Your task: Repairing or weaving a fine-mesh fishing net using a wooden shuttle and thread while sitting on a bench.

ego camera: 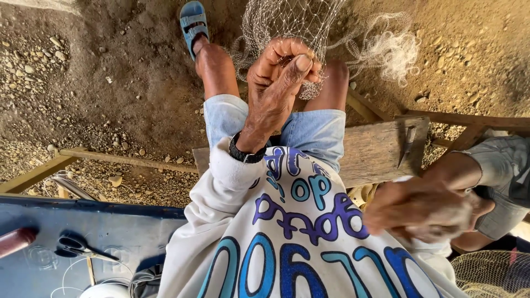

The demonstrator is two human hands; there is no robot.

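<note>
Pinching a gathered fold of net (301,22) in the left hand (279,77) beyond the bench (381,149) edge; mesh judged light, limp, snag-prone; right hand (425,212) blurred, grip indeterminate.

Sunlit dirt-and-pebble ground (110,83), weathered wooden bench (375,149)

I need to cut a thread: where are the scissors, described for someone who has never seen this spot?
Look at the blue flat surface in the lower left corner, beside the white printed shirt. The black-handled scissors lie there, right of a reddish-brown cylinder; they are the only thing with two finger loops and metal blades.
</note>
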